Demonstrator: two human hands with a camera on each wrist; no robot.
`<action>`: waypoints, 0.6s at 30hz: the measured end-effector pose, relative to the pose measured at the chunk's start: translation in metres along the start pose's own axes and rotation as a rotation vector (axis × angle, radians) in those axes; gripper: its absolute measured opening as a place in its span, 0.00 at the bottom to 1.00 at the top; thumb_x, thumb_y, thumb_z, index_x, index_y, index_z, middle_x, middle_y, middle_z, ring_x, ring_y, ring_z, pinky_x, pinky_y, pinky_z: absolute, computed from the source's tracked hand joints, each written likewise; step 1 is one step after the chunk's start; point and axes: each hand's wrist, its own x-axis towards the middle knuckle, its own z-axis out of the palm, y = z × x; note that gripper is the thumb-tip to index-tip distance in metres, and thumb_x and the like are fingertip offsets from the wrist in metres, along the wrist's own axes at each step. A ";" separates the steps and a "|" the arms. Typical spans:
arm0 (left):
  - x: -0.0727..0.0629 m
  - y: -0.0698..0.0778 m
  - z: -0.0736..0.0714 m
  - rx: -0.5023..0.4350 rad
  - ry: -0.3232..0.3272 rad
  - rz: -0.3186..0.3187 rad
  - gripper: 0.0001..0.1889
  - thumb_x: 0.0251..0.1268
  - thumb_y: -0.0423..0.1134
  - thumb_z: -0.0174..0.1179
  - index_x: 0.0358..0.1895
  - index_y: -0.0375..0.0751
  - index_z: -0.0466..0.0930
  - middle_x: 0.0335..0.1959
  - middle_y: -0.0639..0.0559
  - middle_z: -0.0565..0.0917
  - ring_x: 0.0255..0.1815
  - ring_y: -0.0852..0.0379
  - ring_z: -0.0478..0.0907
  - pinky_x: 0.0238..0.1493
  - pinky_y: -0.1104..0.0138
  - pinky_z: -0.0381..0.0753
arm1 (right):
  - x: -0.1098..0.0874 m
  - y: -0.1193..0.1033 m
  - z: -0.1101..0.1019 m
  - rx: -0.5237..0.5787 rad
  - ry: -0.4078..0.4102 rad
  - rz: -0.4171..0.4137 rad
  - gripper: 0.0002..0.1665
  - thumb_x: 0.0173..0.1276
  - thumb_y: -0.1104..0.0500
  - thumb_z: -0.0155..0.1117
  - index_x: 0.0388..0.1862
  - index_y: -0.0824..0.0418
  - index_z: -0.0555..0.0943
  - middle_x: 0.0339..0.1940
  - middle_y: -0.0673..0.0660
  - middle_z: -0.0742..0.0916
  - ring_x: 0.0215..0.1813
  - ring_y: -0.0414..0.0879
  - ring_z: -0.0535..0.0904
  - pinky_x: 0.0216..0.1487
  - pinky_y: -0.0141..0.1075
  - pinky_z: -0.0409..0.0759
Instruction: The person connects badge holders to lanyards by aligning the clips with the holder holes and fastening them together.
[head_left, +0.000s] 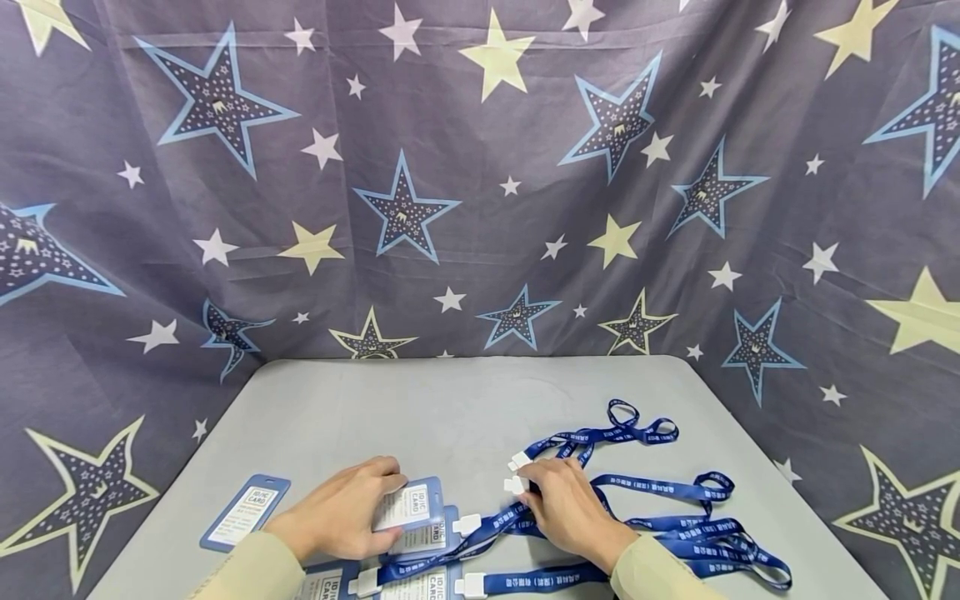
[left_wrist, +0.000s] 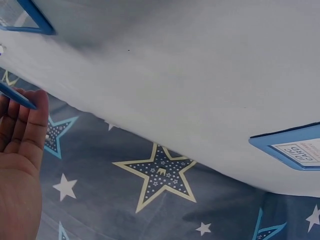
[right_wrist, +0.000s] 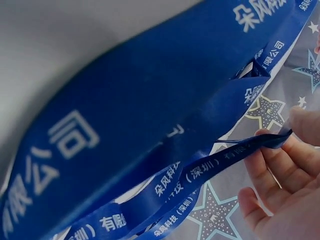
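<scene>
My left hand [head_left: 348,508] grips a blue-framed ID card holder [head_left: 415,502] by its left side, thumb in front, above other card holders. In the left wrist view, the edge of a card holder [left_wrist: 17,96] crosses the fingers. My right hand [head_left: 566,508] pinches a blue lanyard with white print near its white clip [head_left: 516,485]. The right wrist view shows the lanyard strap [right_wrist: 235,154] between thumb and fingertips. The held card holder and this clip are apart. Another white clip [head_left: 519,460] lies just beyond the right hand's fingertips.
One loose card holder [head_left: 245,512] lies on the grey table [head_left: 390,408] at the left. Card holders clipped to lanyards [head_left: 547,579] overlap at the front. Lanyard straps [head_left: 712,533] spread across the right side. A star-patterned curtain [head_left: 465,275] surrounds the table.
</scene>
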 end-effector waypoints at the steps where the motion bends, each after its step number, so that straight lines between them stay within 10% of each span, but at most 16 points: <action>1: 0.001 0.001 0.000 -0.002 0.002 0.002 0.30 0.50 0.57 0.72 0.54 0.41 0.85 0.47 0.57 0.78 0.43 0.63 0.74 0.50 0.60 0.83 | 0.000 0.000 0.000 -0.001 -0.002 0.000 0.13 0.66 0.59 0.73 0.48 0.57 0.87 0.47 0.51 0.90 0.52 0.47 0.85 0.54 0.46 0.76; 18: 0.007 0.008 0.000 -0.034 0.010 0.043 0.27 0.49 0.55 0.73 0.51 0.45 0.85 0.43 0.61 0.75 0.39 0.66 0.70 0.42 0.65 0.80 | 0.000 -0.002 0.000 0.009 0.012 -0.014 0.13 0.65 0.59 0.73 0.48 0.58 0.88 0.47 0.52 0.90 0.52 0.48 0.84 0.54 0.47 0.76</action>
